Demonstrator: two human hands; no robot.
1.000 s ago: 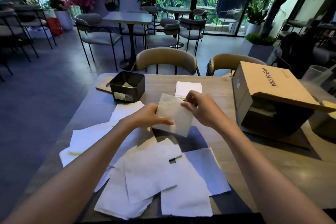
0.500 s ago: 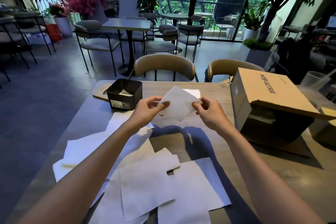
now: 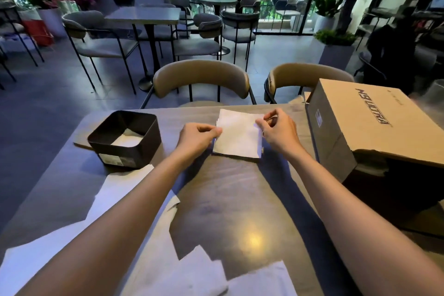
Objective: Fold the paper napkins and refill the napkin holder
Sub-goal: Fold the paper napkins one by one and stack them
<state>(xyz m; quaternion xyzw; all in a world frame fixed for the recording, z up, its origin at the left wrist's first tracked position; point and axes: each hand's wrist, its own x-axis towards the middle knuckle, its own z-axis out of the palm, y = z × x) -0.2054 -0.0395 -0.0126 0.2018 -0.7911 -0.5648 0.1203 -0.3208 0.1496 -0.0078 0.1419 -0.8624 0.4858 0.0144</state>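
While pinched by both hands (image 3: 240, 132), folded napkin (image 3: 237, 138).

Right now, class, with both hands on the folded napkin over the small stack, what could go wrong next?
1. The left hand and right hand pinch only the edges of the folded napkin; letting go unevenly could skew the stack.
2. The napkin holder sits close to the left forearm, so a sweep toward it might knock it.
3. Loose napkins lie under the arms and could be dragged or creased.
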